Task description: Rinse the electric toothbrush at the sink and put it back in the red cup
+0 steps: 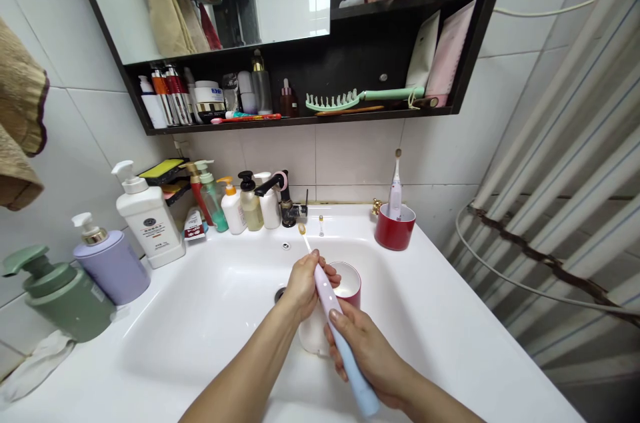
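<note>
An electric toothbrush, its handle fading from pink to blue, slants over the sink with its brush head pointing at the faucet. My left hand is closed around its upper end, just below the thin white neck. Lower down, my right hand grips the handle with the thumb on top. Behind my hands, a red cup with a white inside stands in the white sink. Under my hands lies a whitish object, mostly hidden, whose kind I cannot make out.
A black faucet rises at the sink's back edge. Right of it, another red cup holds a second electric toothbrush. Several pump bottles line the left side. A dark cabinet shelf overhangs the back; pipes run along the right.
</note>
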`<state>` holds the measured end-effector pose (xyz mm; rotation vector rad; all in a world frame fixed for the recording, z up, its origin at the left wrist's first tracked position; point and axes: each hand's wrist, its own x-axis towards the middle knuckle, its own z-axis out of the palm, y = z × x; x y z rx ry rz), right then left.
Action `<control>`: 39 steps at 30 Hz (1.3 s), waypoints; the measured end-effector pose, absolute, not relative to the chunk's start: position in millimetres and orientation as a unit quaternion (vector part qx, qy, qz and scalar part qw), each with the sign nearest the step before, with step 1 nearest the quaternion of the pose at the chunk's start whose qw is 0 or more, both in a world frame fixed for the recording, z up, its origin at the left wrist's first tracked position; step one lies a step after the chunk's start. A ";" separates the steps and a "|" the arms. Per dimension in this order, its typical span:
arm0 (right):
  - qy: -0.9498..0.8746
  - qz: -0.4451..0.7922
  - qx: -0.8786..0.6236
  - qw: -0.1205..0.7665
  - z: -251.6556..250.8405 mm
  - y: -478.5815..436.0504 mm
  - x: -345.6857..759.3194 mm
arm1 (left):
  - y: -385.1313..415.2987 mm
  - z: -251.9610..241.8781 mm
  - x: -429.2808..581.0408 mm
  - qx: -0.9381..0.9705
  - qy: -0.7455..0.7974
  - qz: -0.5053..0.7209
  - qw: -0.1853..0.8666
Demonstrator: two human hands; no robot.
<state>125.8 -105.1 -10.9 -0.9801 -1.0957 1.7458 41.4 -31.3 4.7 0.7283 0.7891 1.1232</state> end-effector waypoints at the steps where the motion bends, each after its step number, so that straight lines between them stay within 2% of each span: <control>1: -0.426 0.707 -0.382 0.415 -10.3 -105.1 125.8 | -31.0 4.9 41.2 0.326 0.354 0.507 0.715; 7: -0.441 0.685 -0.389 0.431 -13.7 -104.8 125.5 | -31.4 4.9 41.5 0.330 0.340 0.513 0.716; 11: -0.430 0.720 -0.360 0.409 -14.9 -104.2 125.8 | -33.1 6.8 42.0 0.330 0.351 0.516 0.708; 14: -0.471 0.666 -0.368 0.446 -5.0 -94.9 129.3 | -32.0 9.4 41.1 0.351 0.352 0.531 0.687; 16: -0.511 0.580 -0.389 0.501 6.6 -80.7 134.9 | -29.7 8.6 40.0 0.387 0.364 0.556 0.640; 19: -0.559 0.422 -0.459 0.546 20.2 -50.9 146.8 | -27.9 -0.1 39.0 0.516 0.421 0.546 0.508; 23: -0.565 0.365 -0.509 0.537 9.4 -18.7 159.1 | -35.0 -21.3 40.1 0.759 0.452 0.373 0.284; 26: -0.579 0.335 -0.542 0.509 -12.4 -11.3 161.6 | -39.1 -34.4 41.3 0.849 0.430 0.251 0.174; 32: -0.596 0.299 -0.588 0.459 -34.1 -11.1 164.3 | -30.7 -37.6 46.4 0.870 0.448 0.161 0.128; 39: -0.581 0.245 -0.625 0.461 -4.8 16.6 185.1 | 0.6 -4.1 68.9 0.885 0.423 0.188 0.058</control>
